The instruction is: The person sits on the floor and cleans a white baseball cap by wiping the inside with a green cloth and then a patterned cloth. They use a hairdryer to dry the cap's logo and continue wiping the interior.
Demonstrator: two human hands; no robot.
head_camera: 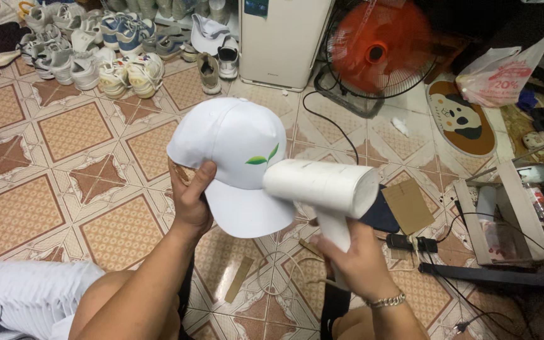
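My left hand (191, 195) holds a white baseball cap (234, 145) by its side edge, just above the brim, with the thumb on the outside. A small green leaf mark (261, 157) sits on the cap's front. My right hand (354, 252) grips the handle of a white hair dryer (322, 186). Its barrel lies across the front of the cap and nearly touches the brim. A metal bracelet (385, 301) circles my right wrist.
Several sneakers (89, 47) line the patterned tile floor at the back left. A white appliance (281, 38) and an orange floor fan (379, 47) stand behind. A dog-shaped mat (461, 119), plastic bag (505, 72), cardboard piece (407, 204), cables and a small rack (505, 220) lie right.
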